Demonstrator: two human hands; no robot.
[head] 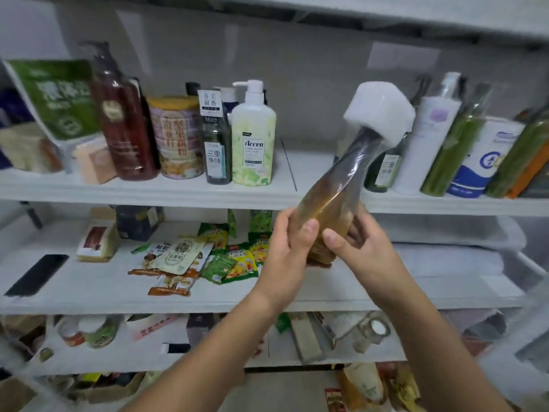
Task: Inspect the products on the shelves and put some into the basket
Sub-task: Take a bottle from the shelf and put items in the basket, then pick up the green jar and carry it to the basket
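I hold an amber bottle (329, 200) wrapped in clear plastic, tilted with its white foam-capped top (380, 113) up and to the right, in front of the shelves. My left hand (289, 248) grips its lower left side with the thumb across the front. My right hand (356, 245) grips the lower right side, thumb on the front. The bottle's base is hidden behind my fingers. No basket is in view.
The upper shelf (148, 188) carries a dark red pump bottle (124, 120), a tin (175, 138), a white Accen pump bottle (252, 138) and green bottles (457, 144) on the right. Snack packets (208, 257) lie on the middle shelf. Lower shelves hold jars and boxes.
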